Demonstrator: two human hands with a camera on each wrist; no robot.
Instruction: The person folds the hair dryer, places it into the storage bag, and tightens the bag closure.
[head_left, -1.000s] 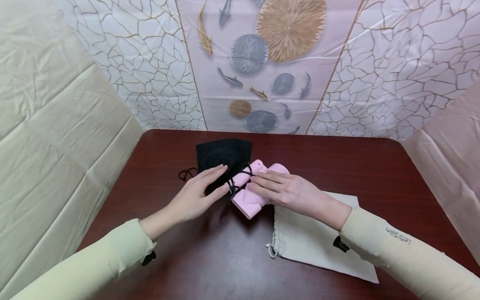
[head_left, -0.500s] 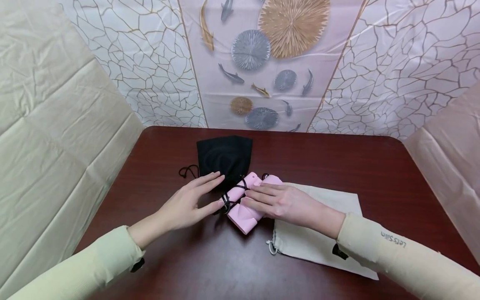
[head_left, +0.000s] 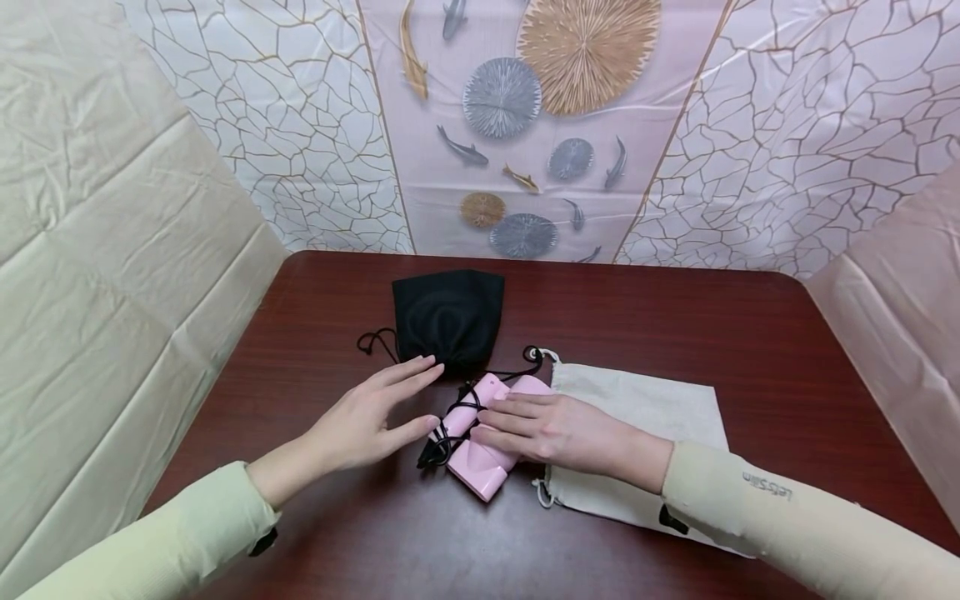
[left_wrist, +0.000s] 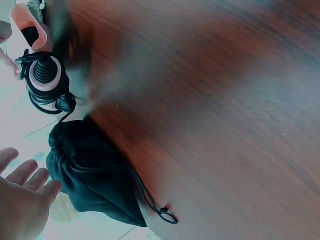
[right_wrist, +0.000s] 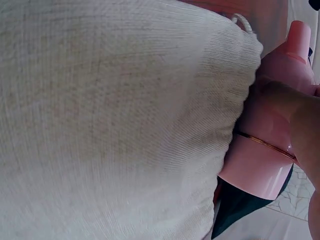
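Observation:
A pink folding hair dryer [head_left: 480,460] with its black cord [head_left: 463,406] wound round the handle lies at mid-table. My right hand [head_left: 555,429] grips its barrel, fingers over the top; the thumb comes round the side of the pink barrel [right_wrist: 265,162] in the right wrist view. To the left, my left hand [head_left: 360,425] is held with fingers extended and spread, its thumb tip right at the cord. Behind both hands sits a black drawstring pouch [head_left: 450,310]. In the left wrist view the cord end of the handle [left_wrist: 46,75] faces the camera.
A cream drawstring bag [head_left: 652,410] lies flat on the right, partly under my right forearm. The dark red-brown table [head_left: 337,308] ends at a patterned cloth backdrop [head_left: 525,200]. Pale cloth walls [head_left: 135,208] close off both sides.
My right hand has brought the hair dryer nearer to me and slightly left, away from the black pouch. My left hand has shifted a little left and nearer, staying spread.

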